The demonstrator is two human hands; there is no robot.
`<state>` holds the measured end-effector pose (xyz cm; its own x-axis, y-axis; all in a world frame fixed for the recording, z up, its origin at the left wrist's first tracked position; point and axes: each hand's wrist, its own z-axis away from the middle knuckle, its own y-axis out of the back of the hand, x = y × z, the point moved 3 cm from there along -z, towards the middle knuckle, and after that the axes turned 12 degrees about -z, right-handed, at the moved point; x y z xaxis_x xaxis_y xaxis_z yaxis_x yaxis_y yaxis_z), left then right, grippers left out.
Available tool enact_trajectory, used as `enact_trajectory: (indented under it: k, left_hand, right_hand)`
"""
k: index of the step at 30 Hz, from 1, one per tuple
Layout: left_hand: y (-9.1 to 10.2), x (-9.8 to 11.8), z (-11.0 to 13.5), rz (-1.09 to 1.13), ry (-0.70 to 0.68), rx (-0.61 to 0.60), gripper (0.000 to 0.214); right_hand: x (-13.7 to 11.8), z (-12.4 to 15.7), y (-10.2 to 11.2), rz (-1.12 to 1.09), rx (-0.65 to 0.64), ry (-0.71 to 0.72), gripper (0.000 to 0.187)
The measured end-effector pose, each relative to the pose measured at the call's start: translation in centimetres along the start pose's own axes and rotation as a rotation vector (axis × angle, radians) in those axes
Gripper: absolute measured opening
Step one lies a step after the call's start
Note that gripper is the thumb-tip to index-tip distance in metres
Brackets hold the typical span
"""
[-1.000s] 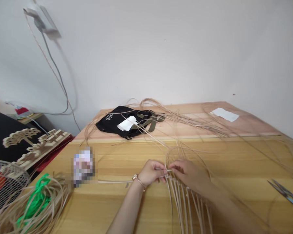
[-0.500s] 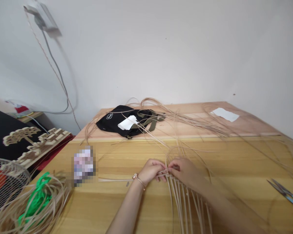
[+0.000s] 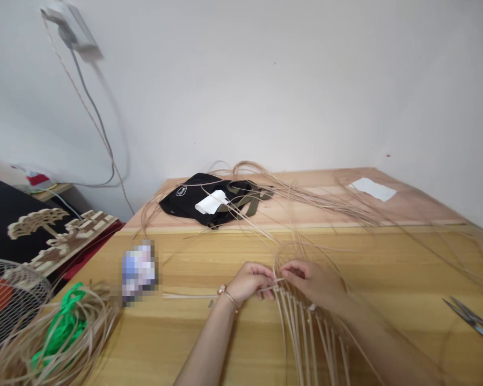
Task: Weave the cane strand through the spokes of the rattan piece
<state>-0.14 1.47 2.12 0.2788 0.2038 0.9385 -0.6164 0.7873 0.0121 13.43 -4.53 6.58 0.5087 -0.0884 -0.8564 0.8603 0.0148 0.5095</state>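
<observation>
Between the fingertips, a cane strand (image 3: 271, 286) sits pinched, the left hand (image 3: 249, 282) and right hand (image 3: 312, 281) both closed on it; below the fingers, rattan spokes (image 3: 309, 338) fan out, woven only along their top edge (row count unclear), lower lengths still bare.

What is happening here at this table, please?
A person is working with both hands on a partly woven cane piece on a wooden table. The left hand, with a bracelet, and the right hand pinch thin strands at the top of a row of stakes. Long cane strands spread across the table, scissors lie to the right, and a coil of cane with green ribbon lies to the left.
</observation>
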Motion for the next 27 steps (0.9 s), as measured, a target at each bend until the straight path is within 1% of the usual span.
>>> enact_trajectory:
  k: [4,7,13,17,20,22,24,27]
  left_hand:
    - [0.0,0.4,0.1,-0.042,-0.018,-0.004,0.015]
    - [-0.1,0.6,0.1,-0.019,-0.05,-0.004,0.014]
    - [0.0,0.5,0.1,-0.037,-0.052,0.0,0.015]
    - [0.0,0.5,0.1,-0.042,-0.036,0.004,0.015]
    - [0.1,0.5,0.1,-0.044,-0.035,0.019,0.015]
    - [0.0,0.6,0.1,-0.067,-0.029,0.037,0.016]
    - [-0.3,0.5,0.0,-0.094,-0.008,0.055,0.015]
    - [-0.7,-0.1,-0.3,-0.129,0.039,0.099,0.013]
  right_hand:
    - [1.2,0.1,0.6,-0.103,-0.001,-0.022,0.025]
    - [1.5,0.3,0.8,-0.143,-0.003,-0.041,0.024]
    - [1.2,0.9,1.1,-0.163,0.006,-0.067,0.026]
    - [0.6,1.3,1.1,-0.176,-0.053,-0.087,0.023]
    - [0.4,1.3,0.6,-0.176,-0.094,-0.1,0.021]
    - [0.6,1.2,0.2,-0.151,-0.1,-0.09,0.02]
    - [0.8,1.1,-0.2,-0.069,-0.073,-0.064,0.022]
    - [0.1,0.8,-0.5,0.119,0.045,0.02,0.025]
